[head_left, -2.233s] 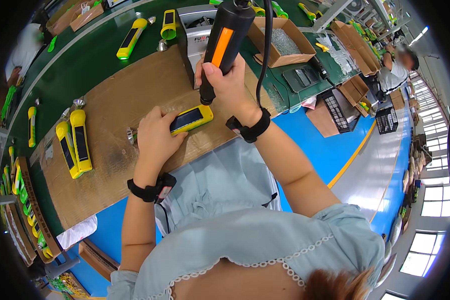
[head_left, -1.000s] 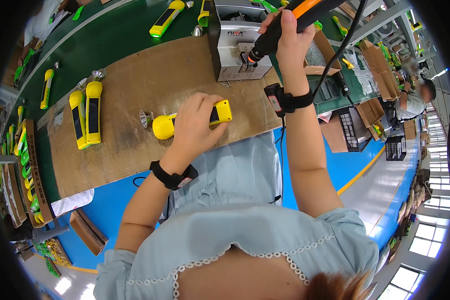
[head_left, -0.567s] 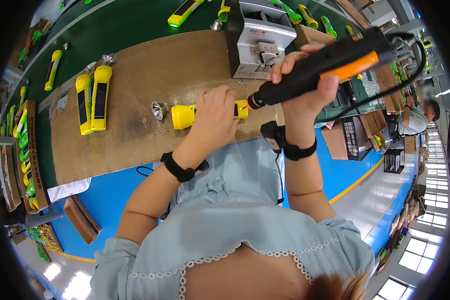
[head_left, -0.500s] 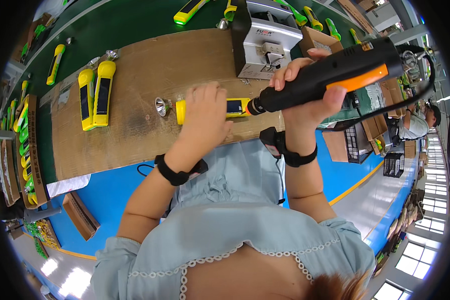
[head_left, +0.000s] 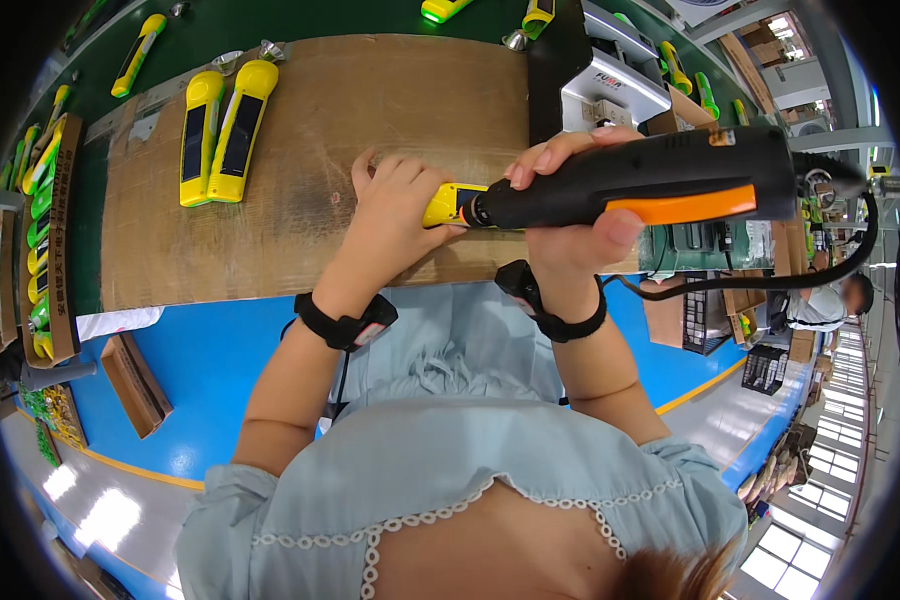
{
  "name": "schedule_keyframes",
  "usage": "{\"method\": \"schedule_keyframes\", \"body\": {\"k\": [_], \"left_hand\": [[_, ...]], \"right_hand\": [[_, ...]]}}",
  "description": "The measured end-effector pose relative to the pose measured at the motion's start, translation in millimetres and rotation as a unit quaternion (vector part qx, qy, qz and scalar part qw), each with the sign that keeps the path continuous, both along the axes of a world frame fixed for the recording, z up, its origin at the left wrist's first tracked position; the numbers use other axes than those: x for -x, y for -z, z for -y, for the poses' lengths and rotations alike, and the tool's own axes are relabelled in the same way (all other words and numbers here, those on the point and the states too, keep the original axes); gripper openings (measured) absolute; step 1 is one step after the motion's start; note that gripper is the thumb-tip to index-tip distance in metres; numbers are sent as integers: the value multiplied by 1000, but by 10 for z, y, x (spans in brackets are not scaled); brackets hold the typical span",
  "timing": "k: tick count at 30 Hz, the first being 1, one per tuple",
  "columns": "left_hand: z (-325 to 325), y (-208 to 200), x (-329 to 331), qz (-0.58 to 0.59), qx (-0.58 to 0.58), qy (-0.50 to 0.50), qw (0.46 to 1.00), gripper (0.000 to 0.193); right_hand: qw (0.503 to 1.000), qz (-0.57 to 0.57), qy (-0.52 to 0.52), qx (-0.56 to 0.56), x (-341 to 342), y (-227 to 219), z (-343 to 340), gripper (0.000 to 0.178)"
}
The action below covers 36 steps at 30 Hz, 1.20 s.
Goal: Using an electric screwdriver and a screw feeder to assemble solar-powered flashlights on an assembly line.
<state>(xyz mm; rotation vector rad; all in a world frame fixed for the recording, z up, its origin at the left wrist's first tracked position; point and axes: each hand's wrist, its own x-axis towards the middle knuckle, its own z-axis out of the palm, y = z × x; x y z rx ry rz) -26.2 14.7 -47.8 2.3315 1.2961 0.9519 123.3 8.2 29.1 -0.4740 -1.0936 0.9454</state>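
Observation:
My left hand (head_left: 395, 210) is closed over a yellow flashlight (head_left: 438, 207) with a dark panel, lying on the cardboard. The palm hides its left part, and the thumb lies along its near side. My right hand (head_left: 580, 220) is wrapped round a black electric screwdriver (head_left: 660, 180) with an orange lever. The tool lies nearly level, its orange-ringed tip over the flashlight beside my left fingers. Whether the tip touches a screw cannot be made out. Two more yellow flashlights (head_left: 238, 130) lie side by side to the left, with small silver reflectors (head_left: 271, 50) at their far ends.
A cardboard sheet (head_left: 330, 100) covers the green bench. At the far right stands a grey and black machine (head_left: 610, 95), with a box behind my right hand. The screwdriver's black cable (head_left: 750, 283) loops along the right. A long carton (head_left: 65, 240) of flashlights stands at the left edge.
The view has shifted, with the bench now higher in it. The screwdriver tip has moved leftward over the flashlight, closer to my left fingers. The reflector beside my left hand is no longer visible.

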Motion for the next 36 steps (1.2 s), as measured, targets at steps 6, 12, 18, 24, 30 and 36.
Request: {"method": "schedule_keyframes", "body": {"k": [6, 12, 18, 24, 30, 36], "left_hand": [[-6, 18, 6, 15, 7, -7, 1000, 45], [-15, 41, 2, 30, -2, -14, 999, 46], [-21, 47, -4, 34, 2, -14, 999, 46], [-44, 78, -23, 43, -21, -18, 999, 45], [-8, 51, -9, 36, -7, -21, 999, 45], [-8, 46, -44, 37, -14, -21, 999, 46]], "right_hand": [[1000, 9, -1, 11, 56, -44, 0, 75], [998, 43, 29, 24, 38, -49, -8, 79], [997, 63, 41, 35, 27, -27, -25, 81], [997, 73, 0, 20, 112, 59, 1, 75], [994, 75, -79, 1, 120, 100, -29, 64], [995, 85, -49, 22, 136, 106, -25, 60]]}}
